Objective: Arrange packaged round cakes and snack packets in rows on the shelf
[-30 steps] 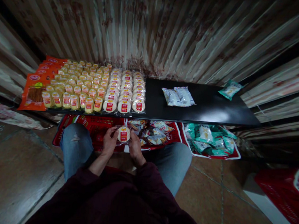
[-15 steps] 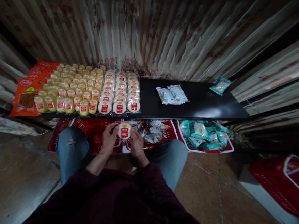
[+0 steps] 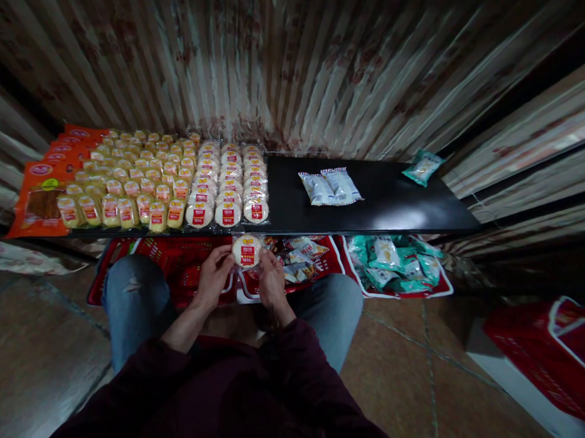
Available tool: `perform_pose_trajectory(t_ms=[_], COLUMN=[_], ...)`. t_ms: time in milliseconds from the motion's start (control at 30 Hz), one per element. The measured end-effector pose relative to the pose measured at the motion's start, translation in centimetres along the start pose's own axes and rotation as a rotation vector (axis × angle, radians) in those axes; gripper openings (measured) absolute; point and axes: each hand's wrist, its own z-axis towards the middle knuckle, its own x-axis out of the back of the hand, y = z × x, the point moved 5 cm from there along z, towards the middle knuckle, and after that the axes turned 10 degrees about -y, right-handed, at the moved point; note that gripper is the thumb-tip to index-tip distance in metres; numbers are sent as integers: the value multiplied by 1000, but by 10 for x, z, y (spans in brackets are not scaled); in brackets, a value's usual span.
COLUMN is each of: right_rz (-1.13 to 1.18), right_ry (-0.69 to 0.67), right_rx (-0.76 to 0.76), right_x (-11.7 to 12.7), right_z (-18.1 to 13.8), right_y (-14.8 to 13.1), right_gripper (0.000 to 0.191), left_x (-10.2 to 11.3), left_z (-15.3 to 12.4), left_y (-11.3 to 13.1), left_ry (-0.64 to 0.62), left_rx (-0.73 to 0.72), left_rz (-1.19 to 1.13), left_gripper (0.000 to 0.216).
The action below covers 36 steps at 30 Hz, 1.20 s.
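Between my hands is a round white rice cracker pack (image 3: pixel 247 251) in clear wrap with a red and yellow label. My left hand (image 3: pixel 214 275) pinches its left edge, and my right hand (image 3: pixel 273 282) grips the right edge. The pack is just below the front edge of a black shelf (image 3: pixel 388 206), label facing me. On the shelf, closest to the pack, stand three columns of matching rice cracker packs (image 3: pixel 228 214). Left of them lie rows of small yellow wrapped cakes (image 3: pixel 158 216), then orange bags (image 3: pixel 44 191) at the end.
Two white-blue packets (image 3: pixel 331 186) and a teal packet (image 3: pixel 423 168) lie on the shelf's right part. Under it sit red baskets, one of teal packets (image 3: pixel 403 263), one of mixed snacks (image 3: pixel 307 255). A red basket (image 3: pixel 548 357) stands at right; a pleated curtain (image 3: pixel 293 65) hangs behind.
The view has shifted slightly, so the shelf and its goods appear a little further left. Both hands keep hold of the rice cracker pack, which is slightly nearer the shelf edge.
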Motion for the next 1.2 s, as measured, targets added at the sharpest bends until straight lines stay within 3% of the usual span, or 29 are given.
perform_pose_trajectory(t_ms=[333, 733, 1200], right_rz=[-22, -153, -134], right_ry=[-22, -149, -115], right_rx=[1, 70, 75], right_x=[-4, -11, -8], right_z=[-2, -7, -2], right_y=[-8, -14, -11], right_gripper=[35, 37, 36], left_x=[-3, -2, -4], left_z=[3, 2, 3], left_y=[6, 9, 12], left_ry=[49, 119, 119], left_rx=[-62, -81, -99], left_rz=[27, 10, 28], left_gripper=[35, 33, 35])
